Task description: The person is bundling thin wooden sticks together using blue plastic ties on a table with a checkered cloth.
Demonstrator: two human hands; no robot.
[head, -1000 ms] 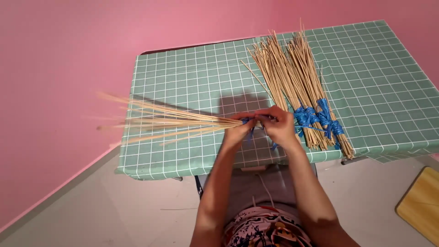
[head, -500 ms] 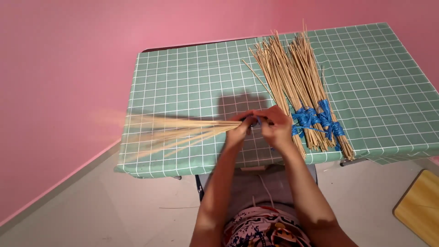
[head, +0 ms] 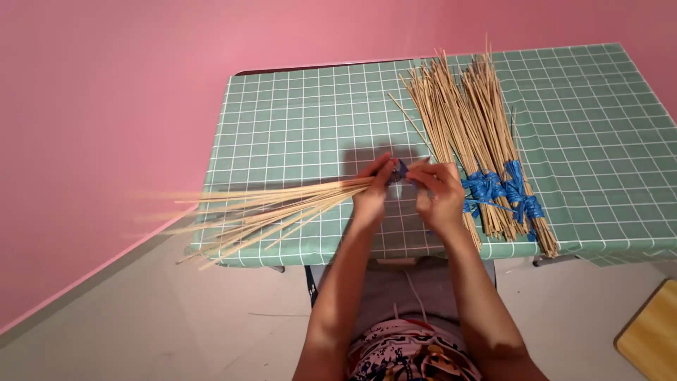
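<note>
A bundle of thin tan sticks (head: 282, 207) fans out to the left over the table's left edge. My left hand (head: 372, 192) grips its gathered end. My right hand (head: 437, 194) pinches a blue plastic strip (head: 400, 169) at that same end, close against the left hand. Both hands hover just above the green checked tablecloth (head: 296, 127). To the right lie several tied bundles of sticks (head: 465, 127), bound near their lower ends with blue strips (head: 501, 190).
The table stands against a pink wall (head: 106, 106). A grey floor (head: 176, 317) lies below, with a yellow wooden board (head: 652, 331) at the lower right. My lap with patterned cloth (head: 409, 353) is at the bottom.
The fanned sticks have swung downward and toward me at their loose ends. Both hands shifted slightly up and right, with the blue strip now showing between the fingertips.
</note>
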